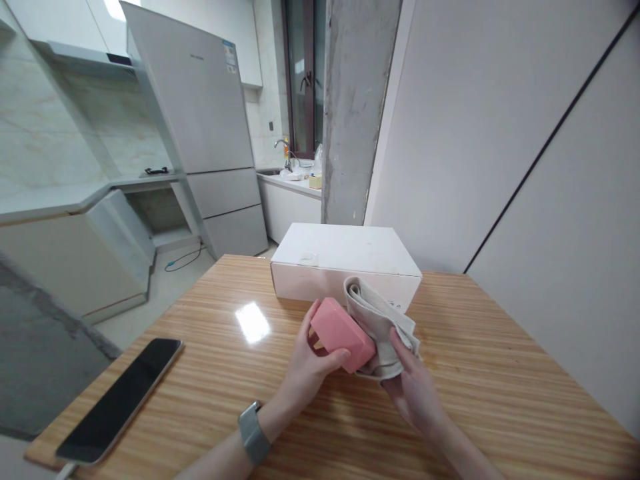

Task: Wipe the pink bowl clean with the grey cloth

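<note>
My left hand (315, 360) grips a small pink box (343, 333) with rounded corners, thumb on its near side and fingers around its left end. A folded light grey cloth (383, 327) is pinched in my right hand (413, 380), its thumb lying on top and the other fingers underneath. The cloth touches the right side of the pink box. Both are held up over the wooden table, in front of the white carton. The fingers below the cloth are partly hidden.
A white carton (345, 250) stands at the back of the wooden table (210, 373). Near the left edge lies a phone (123, 400) with a cable plugged in. Behind are a fridge (200, 107), a concrete pillar (355, 107) and a sink counter (290, 200); a white wall (490, 133) borders the right.
</note>
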Motion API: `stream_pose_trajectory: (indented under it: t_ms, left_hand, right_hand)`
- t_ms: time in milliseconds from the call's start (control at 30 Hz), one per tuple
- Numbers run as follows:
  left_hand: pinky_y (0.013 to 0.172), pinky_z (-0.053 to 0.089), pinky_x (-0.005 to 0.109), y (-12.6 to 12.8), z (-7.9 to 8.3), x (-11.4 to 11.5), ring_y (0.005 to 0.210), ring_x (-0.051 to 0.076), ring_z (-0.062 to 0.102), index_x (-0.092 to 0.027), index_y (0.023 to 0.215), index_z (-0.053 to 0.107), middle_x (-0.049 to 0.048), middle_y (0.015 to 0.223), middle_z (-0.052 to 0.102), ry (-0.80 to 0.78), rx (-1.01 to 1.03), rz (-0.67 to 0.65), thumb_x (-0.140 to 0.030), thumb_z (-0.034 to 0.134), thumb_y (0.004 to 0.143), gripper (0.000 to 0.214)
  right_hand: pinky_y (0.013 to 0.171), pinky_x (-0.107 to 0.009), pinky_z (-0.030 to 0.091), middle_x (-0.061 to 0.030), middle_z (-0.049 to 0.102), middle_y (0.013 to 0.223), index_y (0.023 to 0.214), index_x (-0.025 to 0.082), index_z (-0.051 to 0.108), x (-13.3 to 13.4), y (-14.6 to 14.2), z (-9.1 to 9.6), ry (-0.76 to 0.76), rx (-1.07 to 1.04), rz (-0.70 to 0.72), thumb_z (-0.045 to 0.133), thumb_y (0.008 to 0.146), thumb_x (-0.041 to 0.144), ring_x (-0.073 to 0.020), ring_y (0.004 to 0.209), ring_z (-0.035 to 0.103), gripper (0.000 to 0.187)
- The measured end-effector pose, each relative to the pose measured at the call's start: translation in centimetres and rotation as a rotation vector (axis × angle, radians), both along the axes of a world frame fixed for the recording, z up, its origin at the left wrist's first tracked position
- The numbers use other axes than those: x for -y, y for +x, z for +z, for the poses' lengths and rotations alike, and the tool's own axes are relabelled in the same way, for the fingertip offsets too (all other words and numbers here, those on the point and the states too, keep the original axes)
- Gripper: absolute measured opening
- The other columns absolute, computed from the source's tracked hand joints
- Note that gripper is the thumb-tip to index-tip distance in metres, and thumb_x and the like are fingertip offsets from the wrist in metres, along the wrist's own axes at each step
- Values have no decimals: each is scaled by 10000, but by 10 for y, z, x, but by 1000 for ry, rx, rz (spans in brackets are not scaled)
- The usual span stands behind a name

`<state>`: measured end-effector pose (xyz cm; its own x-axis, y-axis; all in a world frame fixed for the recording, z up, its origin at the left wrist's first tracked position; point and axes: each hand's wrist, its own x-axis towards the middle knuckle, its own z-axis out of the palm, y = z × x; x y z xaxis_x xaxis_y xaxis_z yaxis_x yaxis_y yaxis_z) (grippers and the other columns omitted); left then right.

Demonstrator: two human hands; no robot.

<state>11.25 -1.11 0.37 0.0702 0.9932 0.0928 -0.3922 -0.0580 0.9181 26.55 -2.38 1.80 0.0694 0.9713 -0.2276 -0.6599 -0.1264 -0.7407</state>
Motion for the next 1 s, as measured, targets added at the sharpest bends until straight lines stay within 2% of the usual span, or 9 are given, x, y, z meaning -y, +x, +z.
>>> stream_pose_trajectory:
  t_ms: [167,300,367,467,567,667,733,867,1000]
  left_hand:
    - [852,521,326,1,2,0,1078,272,591,-231,1428,355,122,1254,588,12,2,-14,-289,873,523,1045]
    - [851,519,339,-1,-1,-5,1074,261,593,-226,1385,451,130,1281,581,-53,115,-55,-491,710,730,753]
    - [822,530,350,-2,1,-6,1076,267,592,-238,1354,498,134,1322,554,-97,133,-70,-496,662,778,653]
    - [853,516,359,-3,6,-4,1137,286,564,-276,1359,488,126,1383,507,-78,111,-50,-400,779,684,746]
    - [922,478,365,-4,7,-2,1168,301,543,-241,1379,461,145,1324,558,-15,70,-90,-358,866,553,927]
    - [912,480,361,-3,7,0,1146,307,552,-219,1364,475,146,1291,574,24,84,-200,-388,861,552,915]
    - [878,494,342,-3,6,0,1109,291,571,-240,1366,466,134,1309,557,35,103,-221,-376,855,566,900]
    - [821,512,315,-4,2,-2,1018,254,609,-255,1380,440,123,1277,572,12,80,-183,-312,850,576,904]
    - [816,516,307,-3,-1,-5,1011,240,609,-250,1400,402,121,1252,578,-6,43,-69,-251,853,556,957]
  right_hand:
    - [979,-413,485,-29,710,1151,1016,254,718,-1,-2,6,12,-64,13,821,596,466,-291,1203,567,482]
    - [961,-414,495,-27,717,1137,1056,255,707,-3,0,5,-2,-90,-8,808,629,453,-290,1172,592,482]
    - [953,-413,499,-29,728,1110,1040,248,715,-5,2,4,-6,-93,-11,796,648,453,-292,1153,606,450]
    - [954,-407,497,-40,735,1091,1041,232,718,-7,4,2,30,-84,11,766,690,464,-290,1140,615,424]
    - [964,-396,488,-55,726,1114,1081,213,705,-8,7,-1,99,-59,44,717,751,473,-281,1141,616,420]
    - [970,-395,482,-50,714,1142,1121,219,686,-8,10,-6,137,-31,50,692,778,474,-272,1145,614,428]
    - [964,-404,485,-46,710,1149,1142,228,674,-8,10,-7,136,-20,53,705,763,482,-276,1146,613,457]
    - [942,-401,505,-34,719,1132,1107,236,692,-6,8,-7,79,4,46,755,697,493,-283,1162,601,488]
    - [941,-384,513,7,718,1132,1023,281,723,-4,4,-4,24,18,-51,818,598,481,-272,1219,555,479]
